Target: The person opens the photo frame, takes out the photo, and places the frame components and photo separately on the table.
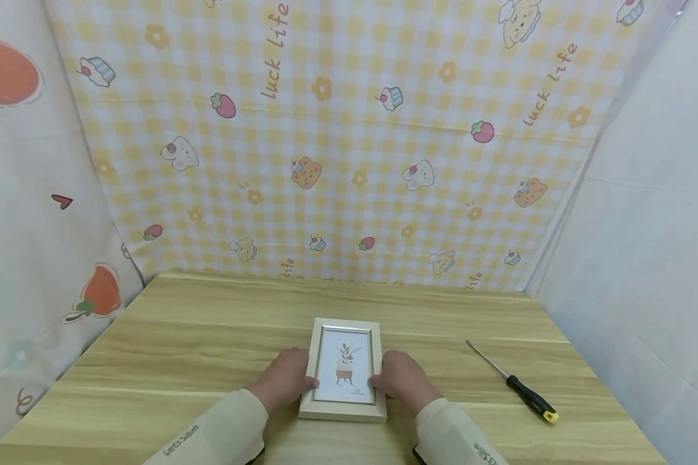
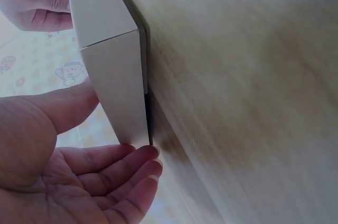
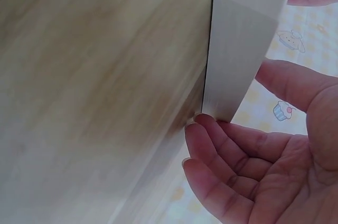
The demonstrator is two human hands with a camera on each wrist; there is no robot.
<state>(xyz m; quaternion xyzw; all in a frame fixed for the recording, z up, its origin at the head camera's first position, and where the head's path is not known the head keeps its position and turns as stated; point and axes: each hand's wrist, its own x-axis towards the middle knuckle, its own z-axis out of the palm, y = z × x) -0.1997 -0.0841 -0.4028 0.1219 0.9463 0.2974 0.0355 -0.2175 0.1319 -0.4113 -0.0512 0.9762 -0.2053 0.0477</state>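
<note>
A picture frame (image 1: 343, 413) with a pale border and a print of a potted plant lies face up near the table's front middle. My left hand (image 1: 287, 378) grips its left edge, thumb over the front border and fingers along the side. On the opposite edge, my right hand (image 1: 406, 380) holds it in the same way. The left wrist view shows the frame's pale side (image 2: 119, 84) between thumb and fingertips, close above the tabletop. In the right wrist view, fingertips (image 3: 198, 121) touch the lower edge of the frame. Its back is hidden.
A screwdriver (image 1: 529, 395) with a black and yellow handle lies on the wooden table (image 1: 209, 336), right of the right hand. A yellow checked cloth (image 1: 349, 142) hangs behind the table. Pale curtains (image 1: 645, 258) hang at both sides.
</note>
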